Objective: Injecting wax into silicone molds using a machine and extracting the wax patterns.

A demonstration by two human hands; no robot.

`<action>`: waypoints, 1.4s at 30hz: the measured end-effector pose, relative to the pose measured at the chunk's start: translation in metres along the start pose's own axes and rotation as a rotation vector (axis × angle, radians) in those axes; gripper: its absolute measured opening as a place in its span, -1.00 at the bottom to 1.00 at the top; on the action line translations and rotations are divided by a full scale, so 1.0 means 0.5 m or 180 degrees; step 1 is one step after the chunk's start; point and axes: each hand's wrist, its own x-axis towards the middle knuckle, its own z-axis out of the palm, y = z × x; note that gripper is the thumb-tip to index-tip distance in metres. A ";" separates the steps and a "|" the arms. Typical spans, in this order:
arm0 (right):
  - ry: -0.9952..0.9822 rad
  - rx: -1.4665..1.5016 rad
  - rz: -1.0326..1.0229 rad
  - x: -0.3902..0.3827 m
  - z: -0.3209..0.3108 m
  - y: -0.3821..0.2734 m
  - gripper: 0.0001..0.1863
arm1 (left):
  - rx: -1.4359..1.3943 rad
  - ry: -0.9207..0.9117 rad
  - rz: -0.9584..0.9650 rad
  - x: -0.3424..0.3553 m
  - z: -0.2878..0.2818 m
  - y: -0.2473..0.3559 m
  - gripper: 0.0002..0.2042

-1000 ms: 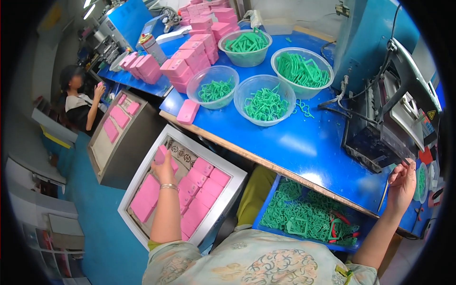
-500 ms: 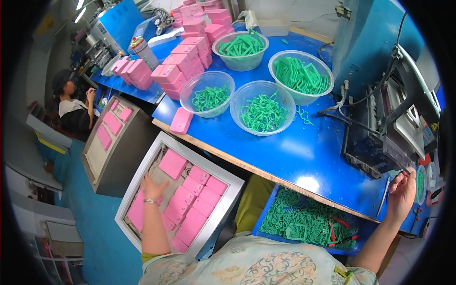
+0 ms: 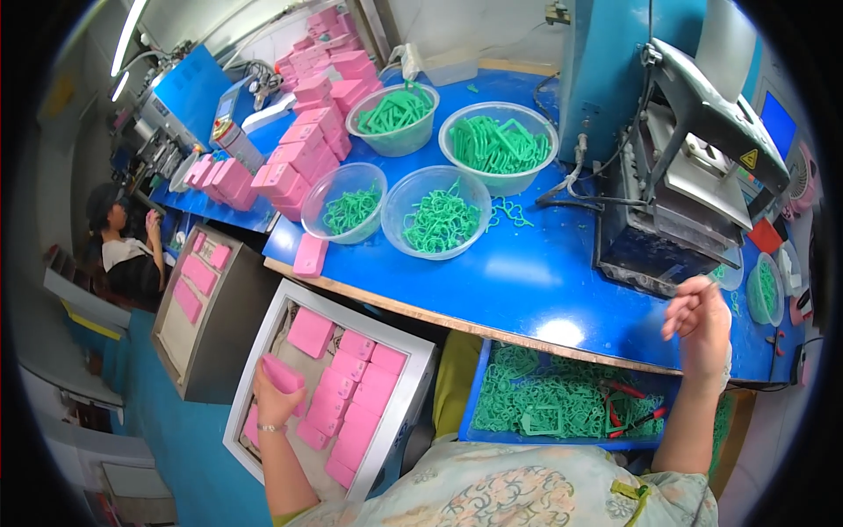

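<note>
My left hand [image 3: 275, 402] is closed round a flat pink block [image 3: 283, 373], lifted at a tilt over a white-framed box top [image 3: 411, 373]. Several other pink blocks [image 3: 330, 400] lie on that surface in rows, to the right of this hand. My right hand [image 3: 700, 323] is raised over the front edge of the blue table [image 3: 492, 294], just in front of a dark press-like machine [image 3: 654, 233]. Its fingers are loosely bent and apart, and I see nothing held in them.
Clear plastic bowls [image 3: 436, 213] of green pieces stand on the table, with stacked pink blocks [image 3: 303, 145] behind. An open blue drawer [image 3: 470, 413] holds green scraps and red-handled tools. Another box [image 3: 230, 303] carries pink blocks. A person [image 3: 127, 246] sits at the far left.
My left hand has taken hold of a pink block and raised it. My right hand has come away from the machine's right side, leftward, and its fingers have loosened. The view has shifted.
</note>
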 end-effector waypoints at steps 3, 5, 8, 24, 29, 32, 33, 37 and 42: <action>-0.0933 0.0162 0.0606 -0.030 0.060 0.032 -0.44 | -0.0463 0.0212 0.1481 -0.074 -0.030 0.205 0.05; -0.1556 0.0716 0.1409 -0.045 0.117 0.054 -0.29 | -0.0235 0.0324 0.2838 -0.116 -0.044 0.331 0.04; -0.2308 0.1755 0.2156 -0.066 0.173 0.090 -0.15 | -0.0443 0.0463 0.4764 -0.145 -0.013 0.495 -0.40; -0.0981 0.1183 0.0104 -0.085 0.187 0.038 0.09 | -0.2225 -0.2987 0.3003 -0.271 0.124 0.679 0.21; -0.1016 0.1110 0.0491 -0.073 0.159 0.038 -0.01 | -0.2870 -0.3368 0.2526 -0.262 0.143 0.670 0.05; -0.0928 0.1367 0.0598 -0.069 0.147 0.048 -0.12 | -0.3683 -0.3626 0.2096 -0.259 0.136 0.676 -0.28; -0.0918 0.1382 0.0592 -0.064 0.138 0.053 -0.12 | -0.3664 -0.3634 0.2099 -0.249 0.135 0.675 -0.28; -0.0919 0.2521 0.0727 -0.045 0.118 0.061 -0.19 | -0.5020 -0.3681 0.0339 -0.201 0.151 0.663 -0.48; -0.0779 0.2464 0.0707 -0.040 0.112 0.088 -0.10 | -0.3793 -0.1767 0.1756 -0.208 0.146 0.689 -0.59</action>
